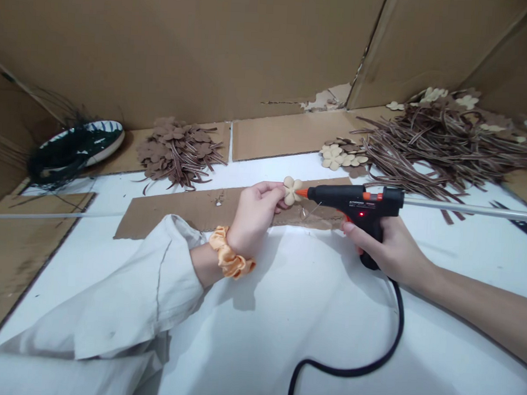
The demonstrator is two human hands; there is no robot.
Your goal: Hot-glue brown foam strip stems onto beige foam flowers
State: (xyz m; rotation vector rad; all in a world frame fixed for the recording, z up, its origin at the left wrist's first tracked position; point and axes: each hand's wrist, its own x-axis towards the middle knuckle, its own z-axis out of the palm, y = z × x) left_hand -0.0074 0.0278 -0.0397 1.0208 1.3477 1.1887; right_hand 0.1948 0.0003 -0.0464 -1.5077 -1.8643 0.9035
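My left hand (259, 212) pinches a cream fabric flower (292, 191) by its left edge, holding it upright over a cardboard strip (192, 208). In my right hand (387, 245) is a black hot glue gun (356, 197) with a lit red light. Its orange nozzle points left, and the tip is at the flower's middle; I cannot tell whether it touches. The fingers wrap the handle near the orange trigger. A long glue stick (470, 208) sticks out of the gun's back. An orange scrunchie (231, 256) circles my left wrist.
Brown flowers (169, 148) with strips lie at back left, beside a bowl (111, 145) of dark wiry strands. Cream flowers (336, 156) and a large heap of brown strips (443, 145) are at back right. The black cord (347, 371) curves toward me. Cardboard walls (187, 52) stand behind.
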